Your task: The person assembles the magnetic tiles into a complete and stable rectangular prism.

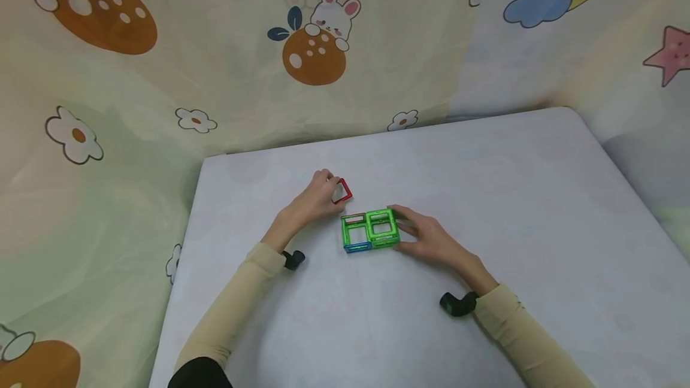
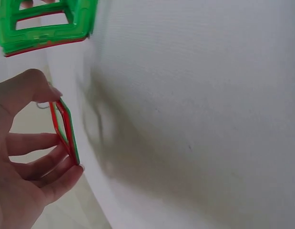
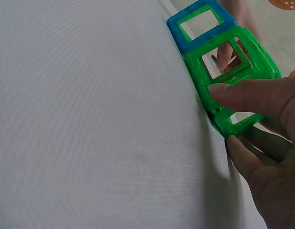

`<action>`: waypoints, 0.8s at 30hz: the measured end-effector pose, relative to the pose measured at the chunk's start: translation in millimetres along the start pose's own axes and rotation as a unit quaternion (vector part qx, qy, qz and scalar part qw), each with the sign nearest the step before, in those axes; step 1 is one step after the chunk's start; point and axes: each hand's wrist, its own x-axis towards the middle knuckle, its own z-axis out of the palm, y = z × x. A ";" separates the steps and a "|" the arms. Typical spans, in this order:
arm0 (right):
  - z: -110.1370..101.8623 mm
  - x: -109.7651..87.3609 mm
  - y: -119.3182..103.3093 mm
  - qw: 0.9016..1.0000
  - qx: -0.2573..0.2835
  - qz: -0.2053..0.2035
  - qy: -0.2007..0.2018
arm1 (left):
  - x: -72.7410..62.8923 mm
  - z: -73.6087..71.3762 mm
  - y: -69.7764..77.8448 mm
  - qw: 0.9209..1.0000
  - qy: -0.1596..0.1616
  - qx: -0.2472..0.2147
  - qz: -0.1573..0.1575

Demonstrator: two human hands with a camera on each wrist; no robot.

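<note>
My left hand [image 1: 315,199] pinches a square magnetic tile [image 1: 347,189] between thumb and fingertips, above the far left corner of a small built block. In the left wrist view this tile [image 2: 67,128] is red with a green edge, tilted and apart from the block. The block [image 1: 369,233] is made of green open-frame magnetic tiles, with a blue tile [image 1: 358,247] low on its near left side and some red at the back left. With thumb and fingers, my right hand [image 1: 431,239] grips the block's right end; its fingers partly hide that end in the right wrist view.
A white-covered table [image 1: 485,184] lies under the block. Behind and beside it hangs a pale cloth [image 1: 232,64] printed with rabbits, flowers and a moon. Small black devices [image 1: 458,304] sit at both wrists.
</note>
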 end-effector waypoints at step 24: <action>-1.0 2.7 -1.2 1.000 -0.007 0.003 -0.001 | -54.4 -20.5 39.9 0.994 -0.001 -0.050 0.098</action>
